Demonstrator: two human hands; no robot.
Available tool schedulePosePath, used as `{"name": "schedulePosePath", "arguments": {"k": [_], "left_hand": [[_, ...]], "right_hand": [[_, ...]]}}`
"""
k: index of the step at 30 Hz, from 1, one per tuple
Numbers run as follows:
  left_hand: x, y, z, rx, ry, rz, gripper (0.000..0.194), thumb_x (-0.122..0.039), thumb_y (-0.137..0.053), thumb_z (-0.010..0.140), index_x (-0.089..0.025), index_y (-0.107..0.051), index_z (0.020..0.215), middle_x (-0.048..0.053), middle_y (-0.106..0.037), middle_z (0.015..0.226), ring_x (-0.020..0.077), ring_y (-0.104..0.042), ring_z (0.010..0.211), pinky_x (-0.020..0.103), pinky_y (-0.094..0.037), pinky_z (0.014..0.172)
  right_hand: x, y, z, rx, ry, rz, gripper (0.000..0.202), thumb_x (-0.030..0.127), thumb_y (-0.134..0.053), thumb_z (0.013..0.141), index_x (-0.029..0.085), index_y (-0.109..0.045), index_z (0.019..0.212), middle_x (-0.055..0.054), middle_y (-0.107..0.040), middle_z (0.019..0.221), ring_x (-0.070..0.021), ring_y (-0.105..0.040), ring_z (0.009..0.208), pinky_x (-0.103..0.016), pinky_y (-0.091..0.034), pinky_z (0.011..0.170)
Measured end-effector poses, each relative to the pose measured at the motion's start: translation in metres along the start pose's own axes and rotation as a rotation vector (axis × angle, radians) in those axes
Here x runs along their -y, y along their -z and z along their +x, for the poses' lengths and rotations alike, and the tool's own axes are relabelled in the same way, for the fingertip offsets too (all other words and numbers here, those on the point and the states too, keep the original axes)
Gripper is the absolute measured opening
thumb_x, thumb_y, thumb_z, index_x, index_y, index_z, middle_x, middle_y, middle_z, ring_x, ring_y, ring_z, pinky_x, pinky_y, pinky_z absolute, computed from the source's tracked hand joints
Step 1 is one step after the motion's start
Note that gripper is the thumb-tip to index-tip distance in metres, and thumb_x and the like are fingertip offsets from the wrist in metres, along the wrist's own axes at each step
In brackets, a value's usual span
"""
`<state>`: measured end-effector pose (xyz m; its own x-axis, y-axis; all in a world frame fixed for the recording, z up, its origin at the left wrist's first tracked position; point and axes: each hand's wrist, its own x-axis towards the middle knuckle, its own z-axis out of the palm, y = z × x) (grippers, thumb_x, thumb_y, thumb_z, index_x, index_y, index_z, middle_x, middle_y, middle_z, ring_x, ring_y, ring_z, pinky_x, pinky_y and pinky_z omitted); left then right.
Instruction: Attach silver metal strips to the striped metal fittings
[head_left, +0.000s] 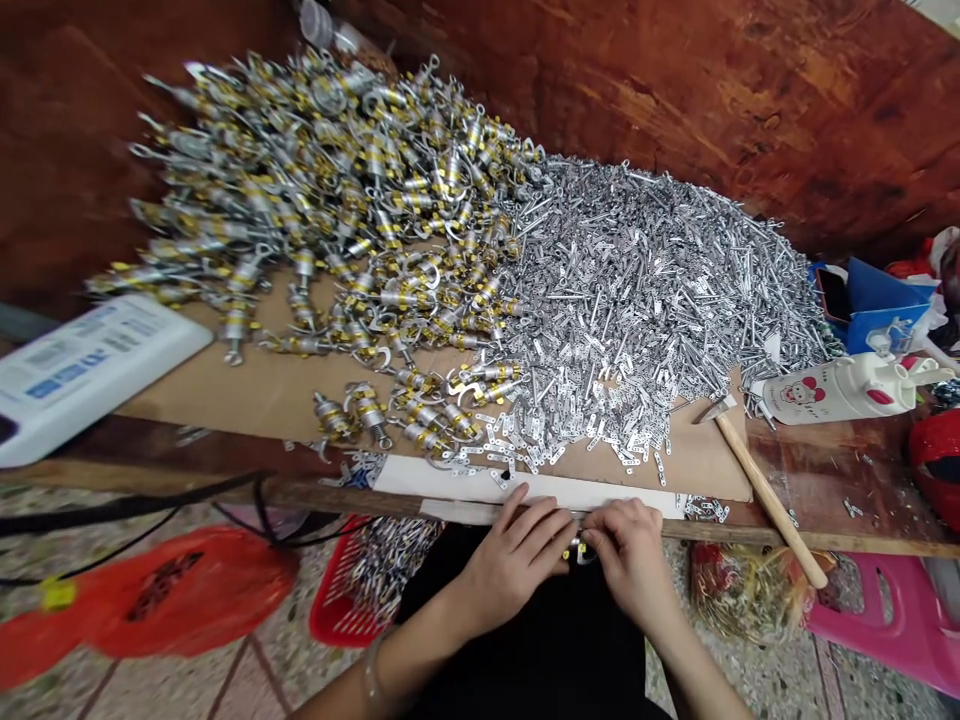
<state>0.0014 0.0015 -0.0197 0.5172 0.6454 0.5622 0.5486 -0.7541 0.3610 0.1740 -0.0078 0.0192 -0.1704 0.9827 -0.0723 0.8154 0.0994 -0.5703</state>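
My left hand (517, 555) and my right hand (628, 545) meet at the bench's front edge, above my lap. Between them is a small metal fitting (577, 548) with yellow on it, mostly covered by my fingers. Both hands have curled fingers pressed round it. Just beyond them a white strip (450, 484) runs along the edge. Small flat metal links and pins (600, 290) form a big heap past my hands. To its left lies a pile of silver fittings with yellow parts (337, 170).
A hammer (765, 490) overhangs the front edge at right, near a white bottle (832, 390). A white container (90, 370) lies at left. Below the bench are a red basket (330, 590), a red bag (195, 590) and a pink stool (885, 620).
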Motion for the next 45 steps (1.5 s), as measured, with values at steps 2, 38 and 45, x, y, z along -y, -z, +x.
{"name": "schedulePosePath", "arguments": {"k": [2, 38, 45], "left_hand": [[0.000, -0.004, -0.001, 0.024, 0.012, 0.048, 0.021, -0.017, -0.050, 0.086, -0.016, -0.059, 0.106, 0.004, -0.066, 0.098, 0.0195, -0.055, 0.100, 0.048, -0.023, 0.108], [-0.013, 0.002, 0.006, -0.004, 0.262, -0.219, 0.010, -0.011, -0.050, 0.085, -0.015, -0.058, 0.088, 0.002, -0.062, 0.081, 0.0175, -0.057, 0.090, 0.043, -0.047, 0.094], [-0.012, 0.003, 0.007, 0.000, 0.273, -0.244, 0.009, -0.011, -0.051, 0.085, -0.016, -0.059, 0.086, 0.001, -0.061, 0.080, 0.0173, -0.057, 0.088, 0.044, -0.047, 0.095]], "right_hand": [[-0.006, 0.001, 0.006, -0.021, 0.009, -0.057, 0.010, 0.018, -0.057, 0.080, 0.023, -0.061, 0.072, 0.000, -0.061, 0.072, -0.0189, -0.052, 0.072, -0.032, -0.034, 0.065], [0.012, -0.026, -0.012, -0.228, -0.220, -0.077, 0.013, 0.032, -0.053, 0.084, 0.025, -0.064, 0.081, -0.004, -0.056, 0.091, -0.0212, -0.048, 0.085, -0.034, -0.026, 0.073], [-0.064, 0.033, 0.030, -0.540, -0.318, -0.189, 0.030, 0.044, -0.045, 0.084, 0.018, -0.058, 0.090, -0.011, -0.055, 0.092, -0.0280, -0.047, 0.094, -0.042, -0.031, 0.081]]}}
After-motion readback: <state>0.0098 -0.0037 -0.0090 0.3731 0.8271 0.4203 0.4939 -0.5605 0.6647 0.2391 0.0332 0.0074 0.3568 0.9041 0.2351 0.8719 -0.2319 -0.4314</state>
